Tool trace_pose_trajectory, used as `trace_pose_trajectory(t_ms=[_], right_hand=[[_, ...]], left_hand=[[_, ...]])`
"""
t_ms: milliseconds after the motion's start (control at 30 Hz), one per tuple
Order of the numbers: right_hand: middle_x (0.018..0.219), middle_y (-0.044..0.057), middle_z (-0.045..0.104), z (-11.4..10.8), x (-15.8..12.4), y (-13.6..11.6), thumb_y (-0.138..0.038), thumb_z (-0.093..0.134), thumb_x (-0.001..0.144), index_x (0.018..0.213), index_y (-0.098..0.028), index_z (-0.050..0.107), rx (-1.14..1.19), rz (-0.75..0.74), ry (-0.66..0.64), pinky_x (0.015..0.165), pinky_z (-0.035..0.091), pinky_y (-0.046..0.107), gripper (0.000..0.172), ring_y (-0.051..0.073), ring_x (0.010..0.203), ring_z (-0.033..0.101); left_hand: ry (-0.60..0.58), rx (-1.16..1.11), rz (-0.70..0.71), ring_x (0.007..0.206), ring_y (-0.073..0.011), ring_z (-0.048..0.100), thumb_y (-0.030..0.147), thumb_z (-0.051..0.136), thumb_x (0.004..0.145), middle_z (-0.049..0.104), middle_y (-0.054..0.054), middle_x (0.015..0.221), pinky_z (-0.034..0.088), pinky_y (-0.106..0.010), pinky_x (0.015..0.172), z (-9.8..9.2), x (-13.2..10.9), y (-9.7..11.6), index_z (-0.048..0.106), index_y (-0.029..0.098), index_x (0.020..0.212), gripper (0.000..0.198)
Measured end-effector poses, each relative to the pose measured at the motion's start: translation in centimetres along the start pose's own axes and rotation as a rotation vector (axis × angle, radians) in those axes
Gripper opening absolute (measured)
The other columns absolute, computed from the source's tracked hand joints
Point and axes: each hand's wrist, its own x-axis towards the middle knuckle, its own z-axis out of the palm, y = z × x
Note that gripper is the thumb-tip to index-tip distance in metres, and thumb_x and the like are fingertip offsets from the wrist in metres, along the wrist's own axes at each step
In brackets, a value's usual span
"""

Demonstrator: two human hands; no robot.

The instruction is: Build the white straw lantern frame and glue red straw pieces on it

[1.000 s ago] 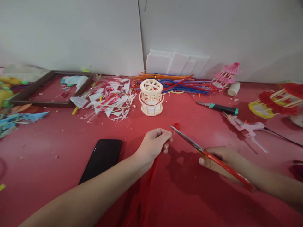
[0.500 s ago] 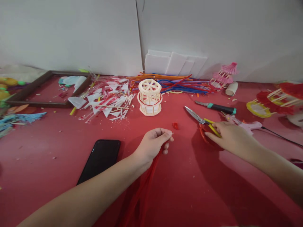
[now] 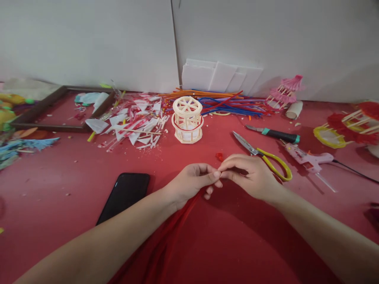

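Note:
My left hand (image 3: 201, 179) is closed on a bundle of long red strands (image 3: 177, 228) that trails down toward the front edge of the view. Thumb and forefinger of my right hand (image 3: 248, 173) pinch together right at the left fingertips; whatever is between them is too small to make out. A small red scrap (image 3: 219, 157) lies just beyond the hands. Scissors (image 3: 251, 149) with yellow handles rest beside my right hand, blades apart and pointing away to the left. Behind the hands, a pale round stick model (image 3: 187, 119) with a red band around it stands upright.
A phone (image 3: 126, 195) lies left of my hands. Farther back are paper and plastic scraps (image 3: 136, 122), coloured stems (image 3: 231, 103) and a brown frame (image 3: 50, 127). To the right are a utility knife (image 3: 281, 135), a pink glue gun (image 3: 309, 158) and a red-and-yellow model (image 3: 330, 138).
My right hand has let go of the scissors, leaving them on the table, and moved left to meet my left hand's fingertips. My left hand keeps hold of the red strands.

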Motion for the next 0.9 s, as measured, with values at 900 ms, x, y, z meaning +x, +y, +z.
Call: trace_pose_trajectory(t_ms=[900], right_hand=[[0.085,0.007,0.065,2.3,0.1,2.2,-0.031,0.054,0.089,0.080,-0.019,0.058,-0.569,0.294,0.143,0.069,0.040,0.035,0.015,0.024,0.083,0.060]], left_hand=[[0.231,-0.060,0.113,0.077,-0.0150,0.073,0.023,0.069,0.088,0.076,-0.007,0.083,0.057,-0.023,0.065,-1.1,0.8,0.6,0.060,0.015,0.080,0.015]])
